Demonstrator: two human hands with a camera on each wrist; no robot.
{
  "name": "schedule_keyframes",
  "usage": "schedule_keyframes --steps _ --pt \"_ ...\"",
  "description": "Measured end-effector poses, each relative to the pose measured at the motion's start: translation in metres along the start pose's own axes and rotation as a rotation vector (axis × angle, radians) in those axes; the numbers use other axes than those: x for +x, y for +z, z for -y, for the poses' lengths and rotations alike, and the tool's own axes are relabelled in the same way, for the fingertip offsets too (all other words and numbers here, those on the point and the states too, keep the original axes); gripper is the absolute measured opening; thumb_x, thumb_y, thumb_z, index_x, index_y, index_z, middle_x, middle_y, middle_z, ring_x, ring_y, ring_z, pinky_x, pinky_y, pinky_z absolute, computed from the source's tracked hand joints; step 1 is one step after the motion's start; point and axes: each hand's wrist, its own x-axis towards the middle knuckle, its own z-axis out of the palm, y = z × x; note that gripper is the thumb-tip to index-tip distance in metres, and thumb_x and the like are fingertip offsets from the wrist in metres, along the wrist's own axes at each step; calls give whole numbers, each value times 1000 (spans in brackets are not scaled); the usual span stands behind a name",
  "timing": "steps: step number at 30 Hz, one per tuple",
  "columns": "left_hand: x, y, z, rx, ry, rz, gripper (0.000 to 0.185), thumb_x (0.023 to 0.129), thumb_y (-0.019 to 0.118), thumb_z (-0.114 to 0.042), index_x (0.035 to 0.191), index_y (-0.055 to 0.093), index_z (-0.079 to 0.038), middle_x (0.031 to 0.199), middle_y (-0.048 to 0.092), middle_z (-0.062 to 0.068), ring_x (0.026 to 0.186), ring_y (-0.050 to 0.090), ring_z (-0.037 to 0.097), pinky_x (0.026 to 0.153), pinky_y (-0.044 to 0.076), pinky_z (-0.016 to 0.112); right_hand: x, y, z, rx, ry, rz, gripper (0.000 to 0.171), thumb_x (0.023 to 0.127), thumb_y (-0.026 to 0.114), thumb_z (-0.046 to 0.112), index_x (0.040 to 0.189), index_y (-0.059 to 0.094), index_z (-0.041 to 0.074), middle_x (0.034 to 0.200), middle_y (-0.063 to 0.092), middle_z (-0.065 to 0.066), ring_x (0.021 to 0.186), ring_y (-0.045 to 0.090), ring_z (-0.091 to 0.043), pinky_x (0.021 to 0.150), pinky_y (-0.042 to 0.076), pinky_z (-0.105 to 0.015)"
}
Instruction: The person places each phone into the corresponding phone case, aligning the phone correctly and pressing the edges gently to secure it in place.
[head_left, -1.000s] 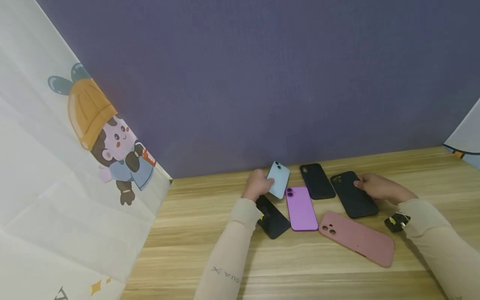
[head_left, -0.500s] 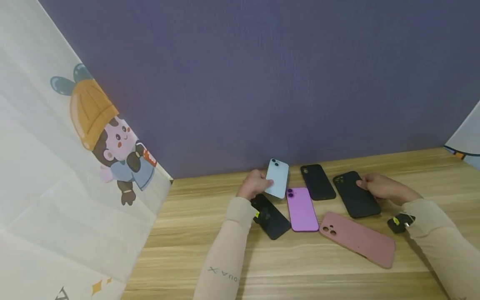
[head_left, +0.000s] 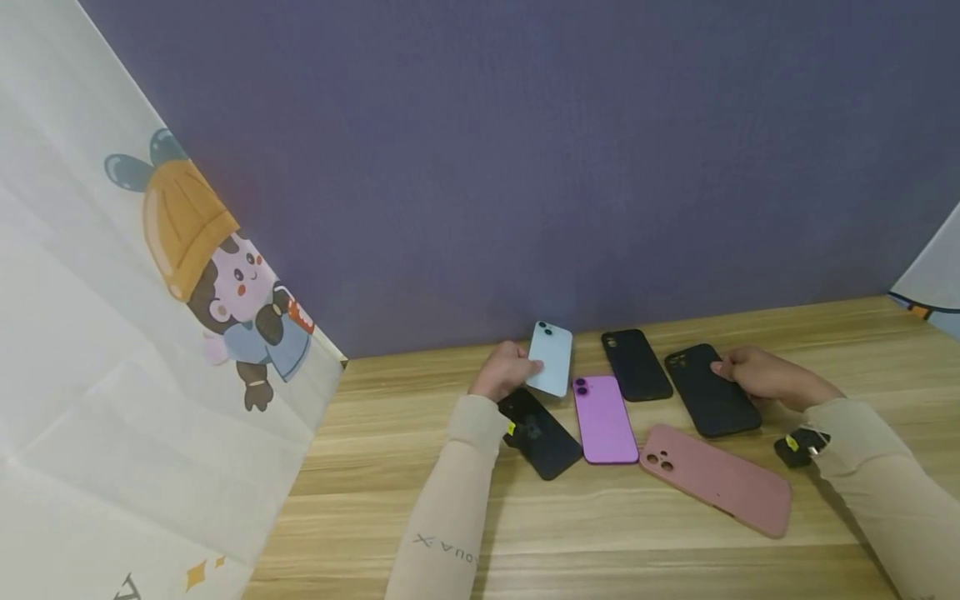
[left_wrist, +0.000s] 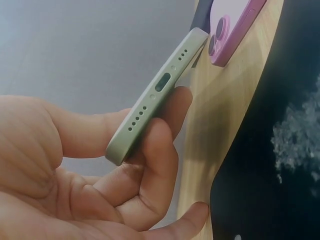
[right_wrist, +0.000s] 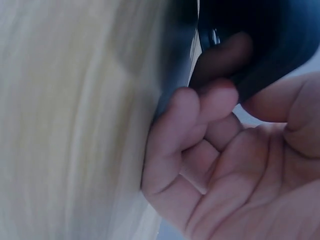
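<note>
My left hand grips a light blue phone by its left edge, thumb on the back and fingers curled beneath. In the left wrist view the phone's bottom edge, with its port and speaker holes, is tilted above the table. My right hand pinches the right edge of a black phone case, thumb on top. Seen from the right wrist, the fingers curl under the dark case, low against the wood. Between the hands lie a purple phone and another black case.
Below my left hand lies a dark phone-shaped item, partly behind the wrist. A pink phone case with camera holes lies nearer me on the wooden table. A blue-grey panel rises along the table's back edge.
My left hand has shifted slightly left with the light blue phone, which now stands more upright in the head view. The right hand and its black case moved slightly right, then stayed.
</note>
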Motion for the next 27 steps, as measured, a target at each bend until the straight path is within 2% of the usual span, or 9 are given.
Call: schedule_keyframes --steps 2,3,5,8,9,10,12,22,27 --pt "0 -1 0 7 -3 -5 24 94 70 -11 76 57 -4 87 60 7 82 56 20 69 44 27 0 1 0 10 -5 -4 64 114 26 24 149 9 -27 154 15 -49 71 52 -9 68 50 -32" --pt "-1 -1 1 12 -5 -8 24 94 71 -12 76 57 -4 87 59 7 82 56 20 69 44 27 0 1 0 -3 -13 -8 64 114 25 25 148 10 -27 153 15 -50 82 61 -15 71 51 -30" --pt "-1 -1 1 13 -7 -9 24 94 70 -13 76 57 -4 87 59 7 83 55 20 70 44 27 0 0 0 -1 -4 -18 64 114 25 24 149 10 -26 153 20 -50 69 54 -19 67 50 -33" --pt "-1 -1 1 10 -9 -9 26 95 70 -13 74 56 -5 86 59 6 82 55 20 71 43 27 -1 0 1 -22 -5 -26 65 114 24 26 149 10 -26 152 19 -51 94 63 -49 79 56 -45" --pt "-1 -1 1 11 -9 -10 26 95 70 -13 74 56 -5 86 58 6 81 54 20 70 43 27 -1 0 1 -35 -6 -31 66 114 24 28 149 11 -27 152 18 -52 113 56 -58 87 56 -50" --pt "0 -1 1 9 -9 -8 27 95 69 -13 73 57 -5 85 59 6 80 54 19 69 43 27 -1 0 2 -35 -2 -36 66 114 23 28 149 13 -26 152 18 -51 116 53 -60 91 54 -55" --pt "1 -1 2 7 -16 -5 28 96 69 -13 71 57 -5 83 59 5 78 54 18 67 43 26 -2 0 4 -64 -8 -52 68 114 22 31 148 17 -27 151 17 -52 137 25 -67 100 47 -65" --pt "0 -1 1 -9 -46 -4 37 97 68 -13 66 49 -9 74 51 2 69 48 17 60 39 26 -1 2 11 -61 -27 -98 67 114 24 32 146 21 -27 150 24 -50 137 28 -66 103 43 -69" --pt "1 -1 0 -12 -65 6 44 98 67 -12 61 43 -11 59 41 -2 53 37 12 50 32 25 -3 4 15 -53 -31 -117 69 114 26 32 146 17 -29 149 22 -52 137 25 -68 105 39 -72"
